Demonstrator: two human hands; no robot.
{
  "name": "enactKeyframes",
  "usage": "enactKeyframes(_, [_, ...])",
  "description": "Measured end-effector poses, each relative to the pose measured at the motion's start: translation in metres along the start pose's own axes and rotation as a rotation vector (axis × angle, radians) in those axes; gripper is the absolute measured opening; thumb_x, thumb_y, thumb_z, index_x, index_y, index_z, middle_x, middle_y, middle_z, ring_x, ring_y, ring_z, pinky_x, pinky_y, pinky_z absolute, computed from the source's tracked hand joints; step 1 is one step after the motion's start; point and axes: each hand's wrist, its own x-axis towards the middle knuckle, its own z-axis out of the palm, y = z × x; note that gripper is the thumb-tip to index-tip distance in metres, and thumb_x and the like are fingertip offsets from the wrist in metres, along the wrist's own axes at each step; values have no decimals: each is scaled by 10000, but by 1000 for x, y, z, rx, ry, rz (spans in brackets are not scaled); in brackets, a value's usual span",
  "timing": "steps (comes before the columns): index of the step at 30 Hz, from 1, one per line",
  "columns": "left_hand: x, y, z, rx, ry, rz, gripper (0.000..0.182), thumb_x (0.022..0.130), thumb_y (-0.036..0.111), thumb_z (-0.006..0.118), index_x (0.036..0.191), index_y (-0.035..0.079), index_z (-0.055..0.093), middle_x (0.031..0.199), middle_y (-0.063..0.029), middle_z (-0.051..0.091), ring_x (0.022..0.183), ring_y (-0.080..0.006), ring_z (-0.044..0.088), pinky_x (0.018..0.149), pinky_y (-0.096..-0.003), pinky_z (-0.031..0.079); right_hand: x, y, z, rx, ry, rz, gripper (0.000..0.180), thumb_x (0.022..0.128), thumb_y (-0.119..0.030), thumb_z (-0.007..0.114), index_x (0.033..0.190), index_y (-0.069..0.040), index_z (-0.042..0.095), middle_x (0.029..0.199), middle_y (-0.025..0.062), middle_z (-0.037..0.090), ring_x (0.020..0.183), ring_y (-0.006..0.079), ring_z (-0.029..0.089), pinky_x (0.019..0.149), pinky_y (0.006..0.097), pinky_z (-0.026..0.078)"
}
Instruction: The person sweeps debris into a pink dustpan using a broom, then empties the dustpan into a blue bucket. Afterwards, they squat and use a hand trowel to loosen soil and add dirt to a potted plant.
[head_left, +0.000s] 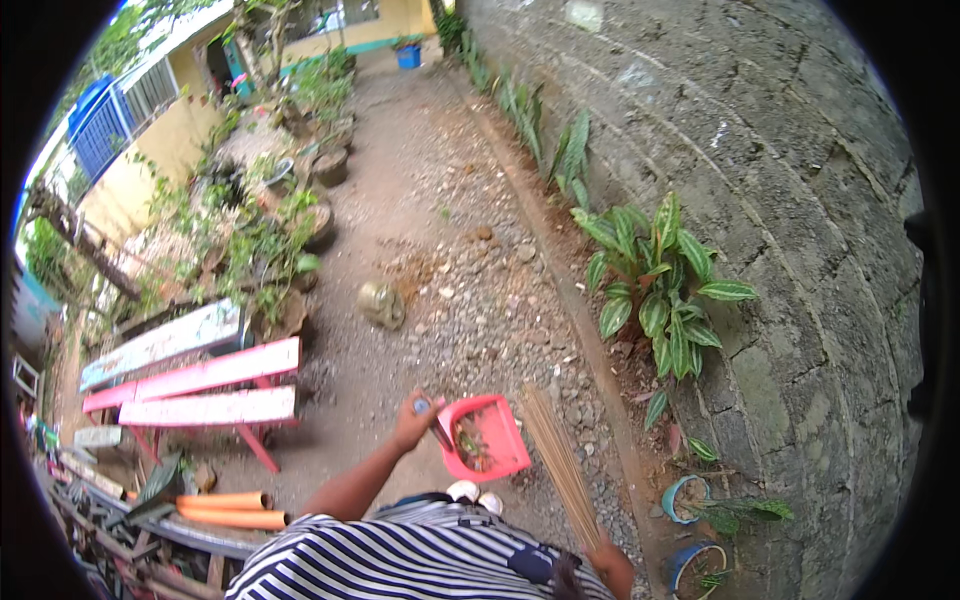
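My left hand (415, 421) grips the upright handle of a pink plastic dustpan (504, 442), which is in front of my shoes (463, 490). Leaves and bits of debris (470, 444) lie inside the pan, gathered toward its left side. Low on my right side, my right hand (611, 568) is closed around the bound end of a stick broom (559, 465). Its thin bristles point forward, away from me, just right of the dustpan and apart from it. The gravel path (480, 322) stretches ahead.
A rough block wall (780, 225) with a striped-leaf plant (660, 285) bounds the right, above a concrete curb (559, 277). Pink benches (210, 405) and orange pipes (232, 519) stand left. A tied plastic bag (380, 304) sits on the path. Blue pots (679, 517) are near my right hand.
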Motion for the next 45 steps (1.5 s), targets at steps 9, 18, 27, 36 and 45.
enactKeyframes(9, [-52, 28, -46, -91, 413, 19, 265, 772, 226, 668, 717, 93, 446, 556, 26, 467, 464, -63, 436, 410, -219, 352, 89, -47, -4, -251, -245, -145, 800, 756, -368, 598, 1377, -145, 144, 1170, 259, 483, 1075, 390, 483, 900, 399, 386])
enactKeyframes(18, [-83, 23, -80, -130, 725, 129, 261, 770, 215, 671, 694, 98, 451, 568, 48, 425, 502, -35, 387, 432, -206, 308, 126, -102, -47, -381, -352, -305, 762, 762, -321, 601, 1362, -125, 174, 1146, 277, 489, 1076, 396, 479, 896, 398, 381])
enactKeyframes(27, [-109, 3, -111, -153, 989, 121, 260, 777, 214, 668, 699, 91, 453, 593, 44, 435, 527, -35, 383, 455, -216, 327, 145, -173, -61, -363, -464, -341, 727, 778, -271, 607, 1359, -123, 197, 1170, 243, 487, 1085, 338, 486, 905, 354, 369])
enactKeyframes(36, [-66, -31, -152, -120, 1140, 88, 284, 760, 227, 687, 681, 95, 448, 585, 50, 419, 522, -38, 374, 457, -216, 317, 173, -234, -47, -356, -525, -301, 704, 794, -227, 596, 1366, -142, 196, 1119, 231, 526, 1020, 309, 533, 870, 359, 391])
enactKeyframes(45, [-5, -34, -200, -263, 1102, 78, 261, 775, 175, 670, 688, 94, 438, 578, 50, 409, 490, -34, 369, 419, -208, 304, 266, -279, -36, -551, -428, -384, 744, 761, -331, 605, 1361, -149, 205, 1156, 253, 499, 1091, 364, 482, 904, 389, 379])
